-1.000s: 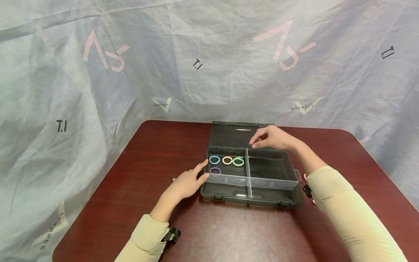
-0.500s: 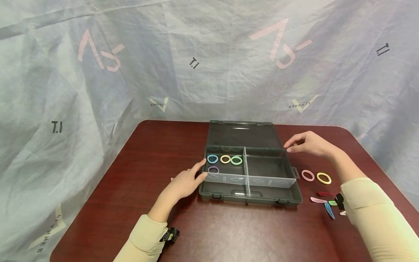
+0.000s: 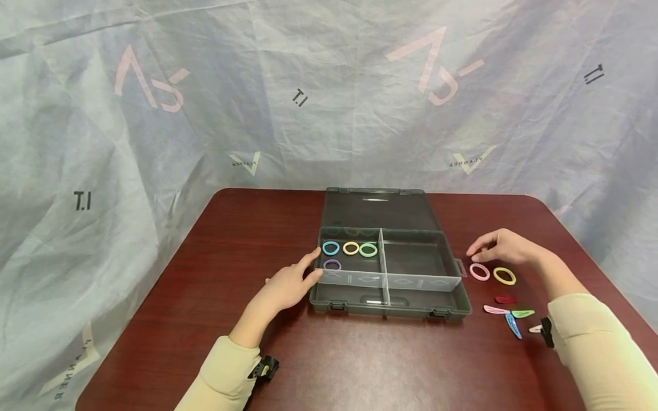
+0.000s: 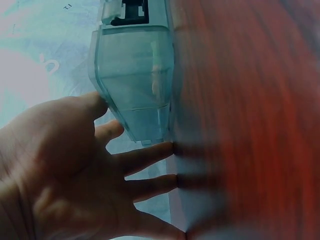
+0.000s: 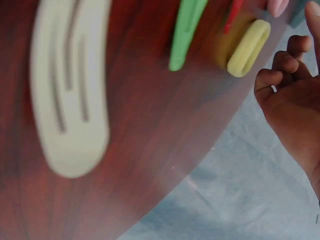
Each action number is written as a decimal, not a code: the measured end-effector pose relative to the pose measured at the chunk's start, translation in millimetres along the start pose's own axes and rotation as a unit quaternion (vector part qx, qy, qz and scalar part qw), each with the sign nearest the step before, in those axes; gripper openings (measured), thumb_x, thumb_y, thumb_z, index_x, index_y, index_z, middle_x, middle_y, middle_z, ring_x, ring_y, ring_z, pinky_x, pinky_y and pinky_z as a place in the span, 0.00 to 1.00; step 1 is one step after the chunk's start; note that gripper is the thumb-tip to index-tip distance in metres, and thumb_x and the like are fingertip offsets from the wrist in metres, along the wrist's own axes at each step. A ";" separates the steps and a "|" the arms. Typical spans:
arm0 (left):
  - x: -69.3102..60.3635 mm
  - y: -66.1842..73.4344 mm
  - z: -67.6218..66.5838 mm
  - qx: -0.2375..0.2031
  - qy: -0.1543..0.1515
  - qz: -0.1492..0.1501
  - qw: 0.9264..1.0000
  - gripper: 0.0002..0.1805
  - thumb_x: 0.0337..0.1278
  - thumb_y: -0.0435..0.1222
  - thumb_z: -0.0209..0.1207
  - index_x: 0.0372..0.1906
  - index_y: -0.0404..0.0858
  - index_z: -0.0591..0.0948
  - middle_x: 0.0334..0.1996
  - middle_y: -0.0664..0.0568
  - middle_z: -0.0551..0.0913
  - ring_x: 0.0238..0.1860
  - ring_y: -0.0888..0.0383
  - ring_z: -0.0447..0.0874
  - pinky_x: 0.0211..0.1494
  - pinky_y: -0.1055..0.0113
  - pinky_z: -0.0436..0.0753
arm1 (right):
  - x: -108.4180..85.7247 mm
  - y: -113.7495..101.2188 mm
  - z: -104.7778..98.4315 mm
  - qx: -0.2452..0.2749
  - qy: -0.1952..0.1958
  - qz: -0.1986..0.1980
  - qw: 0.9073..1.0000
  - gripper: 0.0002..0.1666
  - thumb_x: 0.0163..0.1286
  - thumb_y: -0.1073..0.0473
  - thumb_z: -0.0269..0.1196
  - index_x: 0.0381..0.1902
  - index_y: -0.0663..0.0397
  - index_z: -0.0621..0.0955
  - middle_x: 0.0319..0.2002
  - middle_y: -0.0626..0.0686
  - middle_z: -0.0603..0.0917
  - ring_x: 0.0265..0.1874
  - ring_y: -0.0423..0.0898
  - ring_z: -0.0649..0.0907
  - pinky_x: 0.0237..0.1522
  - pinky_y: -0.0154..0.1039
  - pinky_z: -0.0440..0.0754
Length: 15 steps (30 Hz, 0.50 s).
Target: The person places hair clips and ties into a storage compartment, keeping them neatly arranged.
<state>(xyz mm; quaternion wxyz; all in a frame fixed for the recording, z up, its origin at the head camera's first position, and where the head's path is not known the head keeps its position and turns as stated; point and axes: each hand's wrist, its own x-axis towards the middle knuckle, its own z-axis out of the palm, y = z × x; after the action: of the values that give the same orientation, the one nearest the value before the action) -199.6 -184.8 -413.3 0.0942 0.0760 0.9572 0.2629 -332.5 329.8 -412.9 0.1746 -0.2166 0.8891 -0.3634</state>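
Note:
My left hand [image 3: 285, 286] rests spread against the left side of a grey translucent box [image 3: 390, 313]; in the left wrist view its thumb and a finger touch the box wall [image 4: 132, 70]. Blue [image 3: 330, 248], cream [image 3: 351, 248], green [image 3: 368, 250] and purple [image 3: 332, 265] rings lie in the box's back left compartment. My right hand [image 3: 506, 248] hovers just behind a pink ring [image 3: 480, 272], its fingers loosely bent, holding nothing. A yellow ring [image 3: 504, 276] lies right of the pink one, also visible in the right wrist view [image 5: 248, 48].
Red [image 3: 506, 299], pink [image 3: 496, 310], green [image 3: 522, 314], blue [image 3: 513, 326] and white [image 3: 536, 329] hair clips lie right of the box. Its lid [image 3: 380, 209] lies back behind it. A printed cloth [image 3: 308, 131] hangs behind the table [image 3: 247, 228].
My right hand has moved from above the box to the right and down toward the pink ring, uncovering the rings and clips. My left hand has stayed at the box.

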 end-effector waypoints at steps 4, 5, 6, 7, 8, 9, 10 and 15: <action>-0.6 1.2 -0.8 0.000 0.000 -0.001 1.000 0.34 0.77 0.58 0.45 0.82 0.59 0.54 0.70 0.39 0.71 0.67 0.35 0.71 0.59 0.18 0.55 | -2.5 5.2 2.2 0.012 -0.016 0.008 1.000 0.12 0.63 0.66 0.71 0.43 0.67 0.87 0.36 0.57 0.87 0.31 0.41 0.80 0.35 0.37 0.80; -0.8 1.5 -1.1 0.000 0.000 0.000 1.000 0.34 0.77 0.58 0.45 0.82 0.59 0.54 0.70 0.39 0.71 0.67 0.35 0.71 0.59 0.18 0.56 | -2.8 6.0 2.8 0.007 -0.014 0.011 1.000 0.11 0.63 0.66 0.71 0.43 0.67 0.88 0.34 0.56 0.87 0.29 0.40 0.79 0.34 0.36 0.79; -0.9 1.7 -1.1 0.001 0.000 0.000 1.000 0.34 0.77 0.58 0.45 0.82 0.59 0.54 0.70 0.38 0.71 0.67 0.35 0.71 0.59 0.18 0.56 | -3.1 6.8 3.2 0.001 -0.012 0.011 1.000 0.11 0.62 0.66 0.72 0.42 0.66 0.88 0.32 0.55 0.86 0.28 0.40 0.78 0.33 0.36 0.78; -1.0 1.8 -1.1 0.001 0.000 0.000 1.000 0.34 0.77 0.58 0.45 0.82 0.59 0.54 0.70 0.38 0.71 0.67 0.35 0.71 0.59 0.18 0.56 | -3.3 7.3 3.6 -0.004 -0.010 0.012 1.000 0.11 0.61 0.66 0.72 0.41 0.65 0.88 0.30 0.55 0.85 0.27 0.41 0.77 0.31 0.36 0.77; -1.1 1.9 -1.0 0.000 -0.001 0.000 1.000 0.34 0.77 0.58 0.45 0.82 0.59 0.54 0.70 0.38 0.71 0.67 0.35 0.71 0.59 0.18 0.56 | -3.5 7.6 4.1 -0.008 -0.010 0.012 1.000 0.10 0.61 0.66 0.73 0.41 0.64 0.88 0.28 0.54 0.84 0.26 0.41 0.76 0.30 0.36 0.76; -1.2 1.8 -1.1 0.000 -0.001 0.000 1.000 0.34 0.77 0.58 0.45 0.82 0.59 0.54 0.70 0.38 0.71 0.67 0.35 0.71 0.59 0.18 0.56 | -3.2 7.9 4.4 -0.014 -0.009 0.011 1.000 0.10 0.60 0.66 0.73 0.40 0.63 0.89 0.28 0.53 0.84 0.26 0.41 0.76 0.30 0.36 0.75; -1.3 1.7 -1.2 0.000 -0.002 -0.002 1.000 0.34 0.77 0.58 0.45 0.82 0.59 0.54 0.70 0.38 0.71 0.67 0.35 0.71 0.59 0.18 0.56 | -2.9 8.2 4.7 -0.020 -0.010 0.010 1.000 0.09 0.61 0.65 0.73 0.40 0.63 0.89 0.28 0.53 0.84 0.26 0.40 0.75 0.30 0.36 0.75; -0.9 1.9 -1.1 0.002 0.000 0.001 1.000 0.34 0.77 0.57 0.45 0.82 0.59 0.54 0.70 0.38 0.71 0.67 0.34 0.71 0.58 0.18 0.57 | -3.9 8.7 6.8 -0.027 -0.013 0.025 0.999 0.07 0.61 0.64 0.73 0.38 0.60 0.89 0.30 0.51 0.86 0.27 0.41 0.78 0.32 0.36 0.77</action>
<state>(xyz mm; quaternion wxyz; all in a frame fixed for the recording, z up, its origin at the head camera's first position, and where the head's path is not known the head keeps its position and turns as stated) -198.8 -183.9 -411.2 0.0941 0.0769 0.9576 0.2613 -328.3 333.5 -423.1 0.1890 -0.2037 0.9013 -0.3322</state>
